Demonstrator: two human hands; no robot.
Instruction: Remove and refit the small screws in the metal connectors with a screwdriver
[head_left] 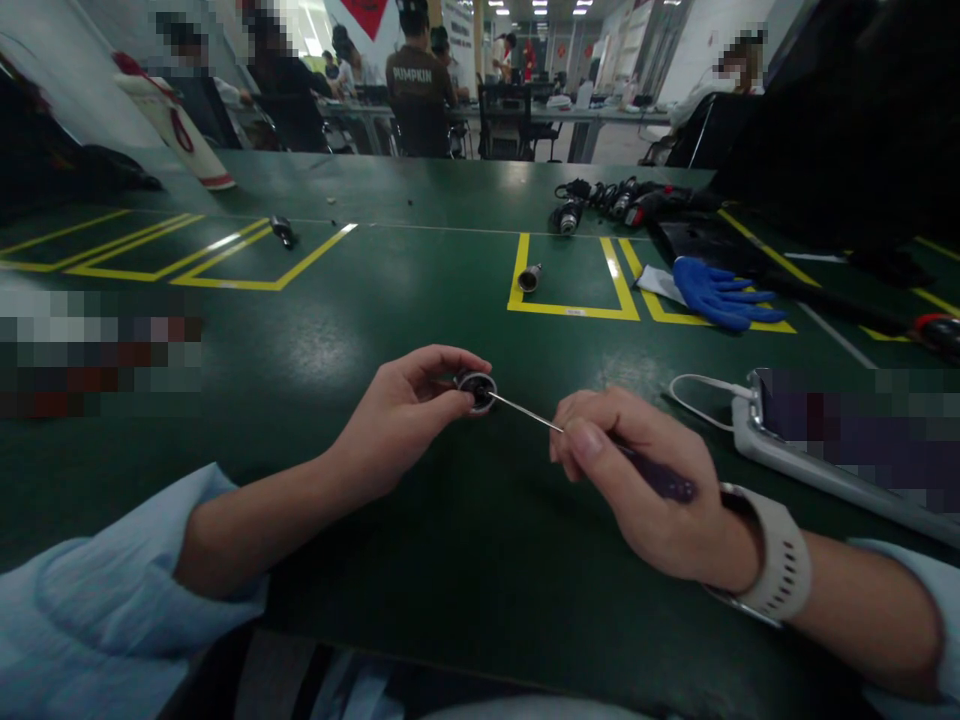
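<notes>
Between the thumb and fingers of my left hand (pixel 420 410) is a small round metal part (pixel 478 388), its dark hollow end facing right toward me. My right hand (pixel 630 470) is wrapped round the dark handle of a screwdriver (pixel 525 411). The thin bright shaft runs left, and its tip is at the opening of the round part; how deep it goes in I cannot tell. Both hands are held just above the green table (pixel 465 580).
Yellow tape marks areas on the table. A small metal cylinder (pixel 529 278) lies in one, a dark connector (pixel 282 231) at the left. A blue glove (pixel 724 293), cabled tools (pixel 615 203) and a phone (pixel 847 440) with a white cable are on the right. People sit beyond.
</notes>
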